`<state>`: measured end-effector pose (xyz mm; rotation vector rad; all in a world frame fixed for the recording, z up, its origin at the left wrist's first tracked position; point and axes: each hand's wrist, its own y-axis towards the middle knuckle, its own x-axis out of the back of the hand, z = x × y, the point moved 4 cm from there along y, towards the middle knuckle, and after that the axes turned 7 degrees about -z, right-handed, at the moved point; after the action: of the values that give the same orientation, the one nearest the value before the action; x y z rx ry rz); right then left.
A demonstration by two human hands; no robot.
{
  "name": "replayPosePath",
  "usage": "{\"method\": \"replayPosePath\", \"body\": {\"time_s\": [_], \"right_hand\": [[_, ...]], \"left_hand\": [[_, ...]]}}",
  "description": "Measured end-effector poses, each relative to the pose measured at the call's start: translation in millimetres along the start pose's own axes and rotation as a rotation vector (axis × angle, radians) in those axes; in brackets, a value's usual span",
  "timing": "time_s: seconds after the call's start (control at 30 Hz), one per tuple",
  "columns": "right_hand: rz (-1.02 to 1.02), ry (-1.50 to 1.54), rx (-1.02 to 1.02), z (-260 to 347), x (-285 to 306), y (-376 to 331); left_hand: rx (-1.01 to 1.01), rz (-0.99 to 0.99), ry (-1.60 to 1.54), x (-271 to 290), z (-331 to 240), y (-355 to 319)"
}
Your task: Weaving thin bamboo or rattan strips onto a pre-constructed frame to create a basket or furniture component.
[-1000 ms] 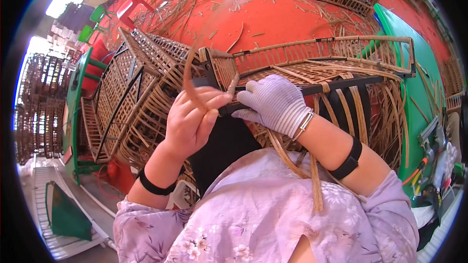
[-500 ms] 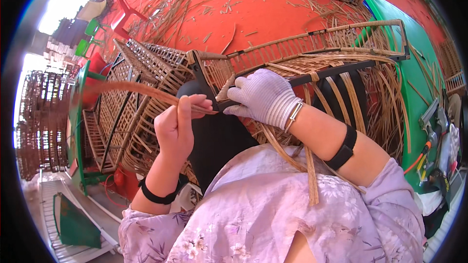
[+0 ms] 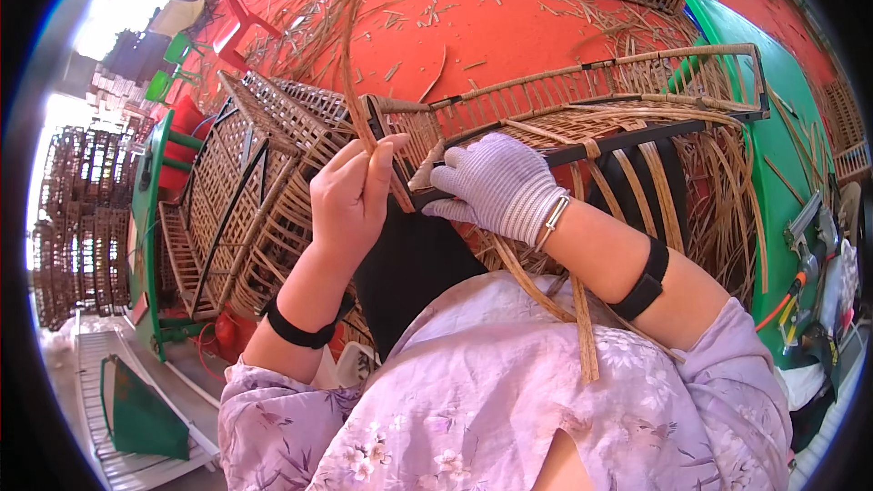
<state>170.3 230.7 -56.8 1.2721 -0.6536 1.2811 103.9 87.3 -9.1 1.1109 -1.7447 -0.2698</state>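
Work in hand: a person wove flat tan rattan strips onto a black metal-framed wicker chair frame [image 3: 582,118] that lay tipped across the lap, over a red floor [image 3: 509,27] littered with cane offcuts.
Left hand: the bare left hand [image 3: 350,195] had thumb and fingers pinched together on a long flat tan rattan strip [image 3: 353,82], which ran up from the grip and curved away over the floor.
Right hand: the right hand in a pale grey knitted glove [image 3: 496,186] was closed over the black bar of the frame, fingers curled down on the woven edge beside the strip's anchored end.
Where the strip sat: clamped between the left fingers just beside the frame's near corner, apart from the loose strips [image 3: 582,327] that hung down over the lilac floral blouse [image 3: 509,400].
Step, as judged: the strip looked drawn taut after a pass round the bar, midway through a wrap.
Next move, as judged: it would call for steady tension from the left hand while the gloved hand pinned the last turn so that it could not slacken.
Nearby: finished wicker frames [image 3: 245,173] stood to the left; a green bench with hand tools [image 3: 809,245] was at the right.
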Motion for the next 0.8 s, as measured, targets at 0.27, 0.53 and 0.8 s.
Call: {"method": "replayPosePath", "body": {"time_s": [0.27, 0.53, 0.8], "right_hand": [[-0.068, 0.023, 0.027, 0.4, -2.5, 0.2], [-0.064, -0.003, 0.042, 0.6, -3.2, -0.3], [-0.107, 0.024, 0.046, 0.7, -0.9, -1.6]], "left_hand": [[-0.037, -0.103, 0.043, -1.5, 21.7, 5.5], [0.065, -0.125, 0.078, 9.0, 32.0, 1.5], [-0.058, -0.151, 0.02, -7.1, 46.4, 9.0]]}}
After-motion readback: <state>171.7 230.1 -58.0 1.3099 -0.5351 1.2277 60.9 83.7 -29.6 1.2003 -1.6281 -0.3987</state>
